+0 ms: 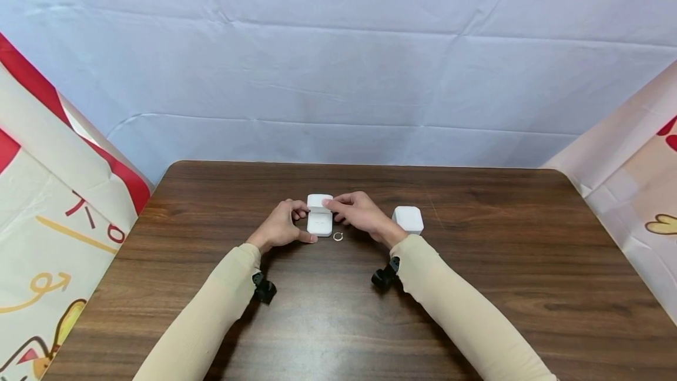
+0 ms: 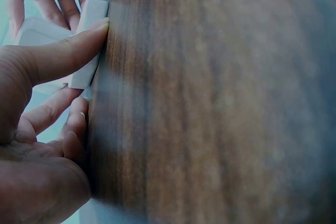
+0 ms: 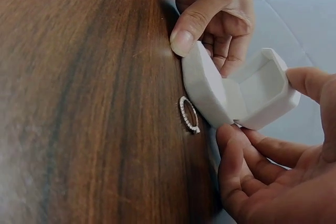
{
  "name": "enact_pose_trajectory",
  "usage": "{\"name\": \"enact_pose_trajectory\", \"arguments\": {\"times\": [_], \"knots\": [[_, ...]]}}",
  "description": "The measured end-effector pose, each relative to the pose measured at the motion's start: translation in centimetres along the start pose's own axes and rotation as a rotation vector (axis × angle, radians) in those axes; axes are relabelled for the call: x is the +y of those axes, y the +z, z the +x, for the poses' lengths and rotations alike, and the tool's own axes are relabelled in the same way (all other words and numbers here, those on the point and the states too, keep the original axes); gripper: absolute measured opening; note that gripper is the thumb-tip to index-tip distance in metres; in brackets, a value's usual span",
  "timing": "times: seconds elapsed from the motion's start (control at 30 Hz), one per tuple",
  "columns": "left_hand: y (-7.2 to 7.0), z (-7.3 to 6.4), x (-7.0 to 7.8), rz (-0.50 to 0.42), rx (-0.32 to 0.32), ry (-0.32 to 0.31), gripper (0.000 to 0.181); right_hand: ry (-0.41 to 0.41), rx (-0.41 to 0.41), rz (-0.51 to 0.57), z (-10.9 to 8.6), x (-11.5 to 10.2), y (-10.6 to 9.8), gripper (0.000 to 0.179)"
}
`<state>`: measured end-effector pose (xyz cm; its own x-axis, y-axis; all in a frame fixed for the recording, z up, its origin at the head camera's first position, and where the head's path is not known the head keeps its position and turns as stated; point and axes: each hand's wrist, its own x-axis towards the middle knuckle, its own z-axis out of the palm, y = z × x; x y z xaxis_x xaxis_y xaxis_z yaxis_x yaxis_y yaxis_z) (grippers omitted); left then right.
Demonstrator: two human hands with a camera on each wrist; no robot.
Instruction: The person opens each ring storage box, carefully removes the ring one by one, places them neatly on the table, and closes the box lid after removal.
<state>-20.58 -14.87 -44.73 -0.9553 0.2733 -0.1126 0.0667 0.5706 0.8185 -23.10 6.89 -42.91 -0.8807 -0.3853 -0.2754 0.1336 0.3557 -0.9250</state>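
Ring [image 3: 186,118] lies just outside the open white box [image 3: 210,85]

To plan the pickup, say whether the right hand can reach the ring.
Likely yes: the ring lies uncovered near the right hand, though that hand holds the lid of the open box.

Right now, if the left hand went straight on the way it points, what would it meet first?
The open white ring box, which the left hand touches; beyond it, probably the right hand, though depth is unclear.
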Motion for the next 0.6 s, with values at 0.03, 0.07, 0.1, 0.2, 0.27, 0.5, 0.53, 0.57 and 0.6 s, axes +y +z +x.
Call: {"name": "enact_pose_trajectory", "arguments": {"times": [0.03, 0.07, 0.1, 0.2, 0.27, 0.5, 0.53, 0.57, 0.6], "knots": [[-0.01, -0.01, 0.01, -0.001, 0.000, -0.001, 0.055, -0.002, 0.001, -0.001, -0.03, 0.01, 0.00, 0.049], [-0.03, -0.04, 0.05, -0.004, -0.002, -0.004, 0.055, -0.005, 0.002, -0.003, -0.03, 0.03, 0.00, 0.049], [-0.05, -0.05, 0.07, -0.006, -0.002, -0.006, 0.055, -0.008, 0.004, -0.007, -0.02, 0.04, 0.03, 0.049], [-0.09, -0.09, 0.15, -0.013, -0.003, -0.008, 0.054, -0.021, 0.010, -0.024, 0.06, 0.20, 0.07, 0.046], [-0.12, -0.13, 0.21, -0.014, -0.003, -0.009, 0.054, -0.033, 0.015, -0.040, 0.14, 0.31, 0.13, 0.045], [-0.09, -0.11, 0.12, -0.006, -0.005, 0.001, 0.052, -0.051, 0.034, -0.070, 0.17, 0.63, 0.39, 0.043], [-0.09, -0.11, 0.11, -0.005, -0.006, 0.001, 0.052, -0.049, 0.036, -0.070, 0.15, 0.64, 0.41, 0.043], [-0.08, -0.10, 0.10, -0.004, -0.007, 0.001, 0.052, -0.046, 0.038, -0.068, 0.14, 0.65, 0.43, 0.043], [-0.08, -0.10, 0.09, -0.003, -0.009, 0.001, 0.051, -0.043, 0.038, -0.067, 0.11, 0.65, 0.43, 0.042]]}}
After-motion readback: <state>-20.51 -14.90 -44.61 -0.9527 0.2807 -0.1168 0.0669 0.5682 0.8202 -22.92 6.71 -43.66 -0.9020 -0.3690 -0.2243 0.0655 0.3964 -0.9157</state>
